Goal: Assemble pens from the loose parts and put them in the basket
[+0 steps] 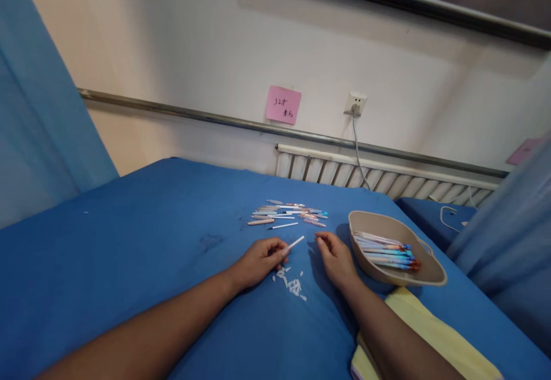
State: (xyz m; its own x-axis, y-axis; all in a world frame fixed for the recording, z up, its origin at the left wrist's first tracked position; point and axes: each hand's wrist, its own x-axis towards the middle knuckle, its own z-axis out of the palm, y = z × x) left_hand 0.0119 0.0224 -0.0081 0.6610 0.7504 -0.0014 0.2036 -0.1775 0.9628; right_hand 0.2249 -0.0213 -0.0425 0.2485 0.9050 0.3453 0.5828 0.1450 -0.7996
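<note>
My left hand (263, 260) is closed around a slim white pen part (296, 242), whose free end points up and to the right. Just right of it, my right hand (338, 259) has its thumb and fingertips drawn together; anything between them is too small to make out. Small white scraps (294, 287) lie on the blue sheet below and between the hands. Beyond the hands is a loose spread of pen parts (264, 214), with barrels and thin white refills. One white refill with a dark tip (282, 226) lies nearest to me.
A beige basket (424, 279) with several pens (383, 254) stands right of my right hand. A folded yellow cloth (430, 334) lies under my right forearm. Behind the blue-covered surface (142, 236) are a radiator (318, 167), a rail and a plugged-in cable (357, 144). Blue curtains hang on both sides.
</note>
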